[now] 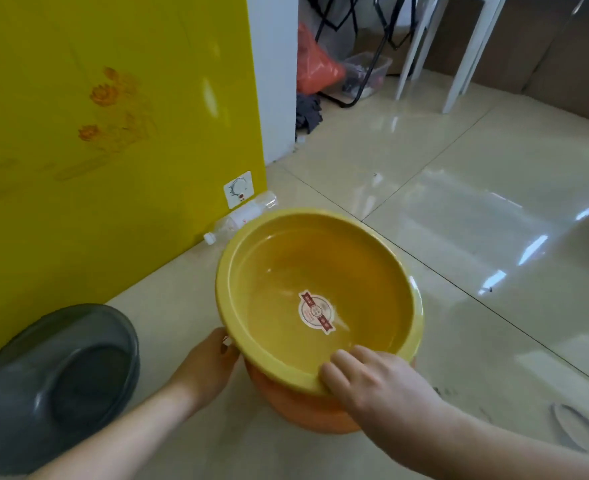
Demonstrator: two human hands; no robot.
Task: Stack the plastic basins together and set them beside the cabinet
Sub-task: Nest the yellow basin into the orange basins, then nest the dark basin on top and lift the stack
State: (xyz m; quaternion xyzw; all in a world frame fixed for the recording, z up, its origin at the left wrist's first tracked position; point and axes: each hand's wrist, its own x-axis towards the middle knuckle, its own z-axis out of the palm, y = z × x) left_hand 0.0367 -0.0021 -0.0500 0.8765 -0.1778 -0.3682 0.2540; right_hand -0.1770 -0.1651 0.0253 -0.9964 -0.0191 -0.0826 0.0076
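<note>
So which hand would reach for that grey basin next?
Probably the left hand: the grey basin lies on its side of the yellow basin, while the right hand would have to cross over.

Basin (321,271) nested in 2nd basin (303,410), 3rd basin (54,382) left, cabinet (95,133) behind

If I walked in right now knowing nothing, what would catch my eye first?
Most likely the big yellow basin in the middle, nested in an orange basin, with the left hand and right hand gripping its near rim. Next, the bright yellow cabinet filling the left side, with a dark grey basin tilted against its foot.
</note>
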